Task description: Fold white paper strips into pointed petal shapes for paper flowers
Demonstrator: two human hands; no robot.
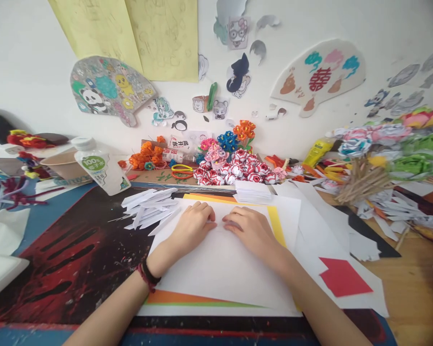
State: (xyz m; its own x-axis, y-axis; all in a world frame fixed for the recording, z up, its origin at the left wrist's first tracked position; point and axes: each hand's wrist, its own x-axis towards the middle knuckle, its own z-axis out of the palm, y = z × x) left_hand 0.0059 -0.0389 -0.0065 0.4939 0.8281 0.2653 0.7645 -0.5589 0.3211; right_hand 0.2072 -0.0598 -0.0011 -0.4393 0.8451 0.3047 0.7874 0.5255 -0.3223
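Note:
My left hand and my right hand face each other over a large white sheet of paper. The fingers of both are curled in, with thumbs and fingertips close together and a narrow gap between the hands. Any thin white piece pinched there cannot be told apart from the sheet below. Under the sheet lie yellow paper and orange paper. Left of my left hand is a loose pile of folded white paper strips. Beyond my right hand stands a stack of small white papers.
Red-and-white paper flowers and orange flowers line the wall. A cut white bottle stands back left, near a paper bowl. To the right are a red paper piece, a yellow bottle and bundled flower sticks.

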